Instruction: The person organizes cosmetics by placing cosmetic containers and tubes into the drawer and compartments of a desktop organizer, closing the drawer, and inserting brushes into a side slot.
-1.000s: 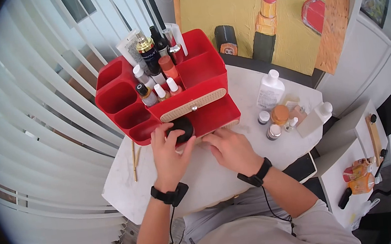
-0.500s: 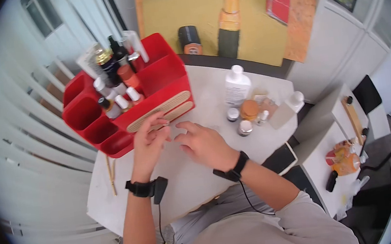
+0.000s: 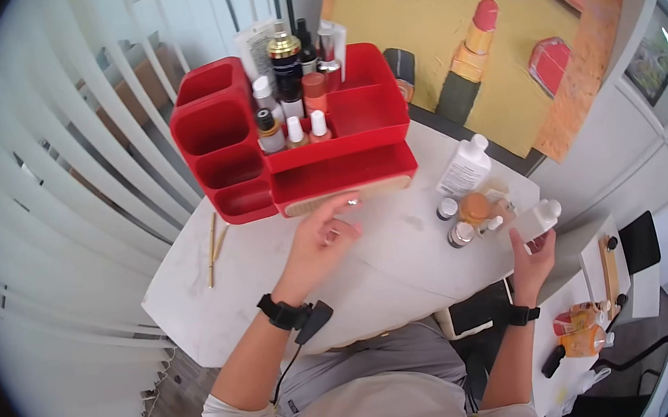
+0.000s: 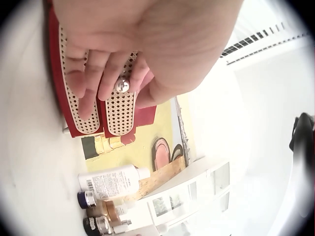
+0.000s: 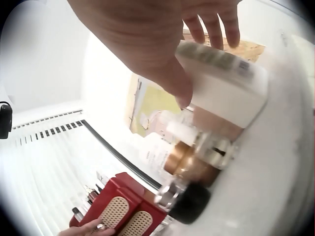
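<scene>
At right on the white table [image 3: 393, 284], the right hand [image 3: 534, 271] grips a white flat-sided bottle [image 3: 534, 221]; swinging it left could topple the small orange container [image 3: 476, 208]. The left hand [image 3: 320, 245], fingers relaxed, is by the round silver knob [image 4: 122, 86] of the red boxy organizer [image 3: 339, 151]; contact is unclear.

Light is bright; wrist views look washed out, the right blurred; corners darken.

Bare table [image 3: 404, 271] is leaving room between the left hand [image 3: 321, 242] and the right hand [image 3: 534, 267]; little jars [image 3: 460, 234] are crowding the held bottle [image 3: 532, 221].
</scene>
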Motion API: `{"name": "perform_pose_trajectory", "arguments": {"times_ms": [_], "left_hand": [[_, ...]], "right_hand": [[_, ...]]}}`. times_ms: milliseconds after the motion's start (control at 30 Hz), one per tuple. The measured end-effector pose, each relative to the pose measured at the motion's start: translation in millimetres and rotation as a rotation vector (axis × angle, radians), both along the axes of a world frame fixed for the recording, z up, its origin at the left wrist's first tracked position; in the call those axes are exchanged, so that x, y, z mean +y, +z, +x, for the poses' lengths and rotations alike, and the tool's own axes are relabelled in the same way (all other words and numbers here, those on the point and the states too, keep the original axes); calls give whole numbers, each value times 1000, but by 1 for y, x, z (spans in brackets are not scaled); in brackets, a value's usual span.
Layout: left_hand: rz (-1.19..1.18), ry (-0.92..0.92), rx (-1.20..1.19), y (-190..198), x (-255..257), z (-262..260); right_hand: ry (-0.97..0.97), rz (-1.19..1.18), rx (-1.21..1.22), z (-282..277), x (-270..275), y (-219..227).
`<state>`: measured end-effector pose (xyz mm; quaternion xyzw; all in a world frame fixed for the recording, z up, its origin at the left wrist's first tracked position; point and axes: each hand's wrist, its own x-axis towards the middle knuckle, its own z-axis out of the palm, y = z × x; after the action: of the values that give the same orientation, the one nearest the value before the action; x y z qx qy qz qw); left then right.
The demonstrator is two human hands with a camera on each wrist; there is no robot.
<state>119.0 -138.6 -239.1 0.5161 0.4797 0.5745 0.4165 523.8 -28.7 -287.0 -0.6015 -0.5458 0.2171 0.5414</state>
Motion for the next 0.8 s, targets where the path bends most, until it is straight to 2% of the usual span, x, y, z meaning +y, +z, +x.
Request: {"name": "perform_pose_trajectory", "arguments": {"times_ms": [33, 100, 167, 233, 300, 367, 433, 467, 533, 567, 633, 800], "left_hand": [[17, -33, 7, -2, -7, 4], [-4, -20, 3, 4, -23, 14], [-34, -7, -12, 4, -34, 21], [-34, 12, 27, 3, -40, 25], [-20, 16, 81, 2, -42, 30], [-70, 47, 44, -1, -44, 33], [-34, 46, 66, 1, -44, 35], [-8, 39, 70, 1, -44, 36], [8, 55, 89, -4, -41, 37], [26, 68, 99, -6, -38, 37], [16, 73, 86, -3, -37, 39], [21, 97, 113, 2, -34, 35]], "right_hand": [[13, 2, 0, -3, -4, 3], [-82, 154, 0, -8, -14, 16], [-61, 224, -35, -21, -25, 43], [109, 423, 20, -51, -33, 78], [386, 467, -256, -82, -35, 115], [626, 578, -366, -135, -29, 152], [797, 633, -545, -179, -16, 171], [797, 639, -537, -196, -8, 175], [1010, 581, -794, -223, 8, 169], [1004, 582, -793, -235, 12, 166], [1080, 495, -1054, -254, 16, 160], [1138, 334, -1031, -258, 19, 160]]}}
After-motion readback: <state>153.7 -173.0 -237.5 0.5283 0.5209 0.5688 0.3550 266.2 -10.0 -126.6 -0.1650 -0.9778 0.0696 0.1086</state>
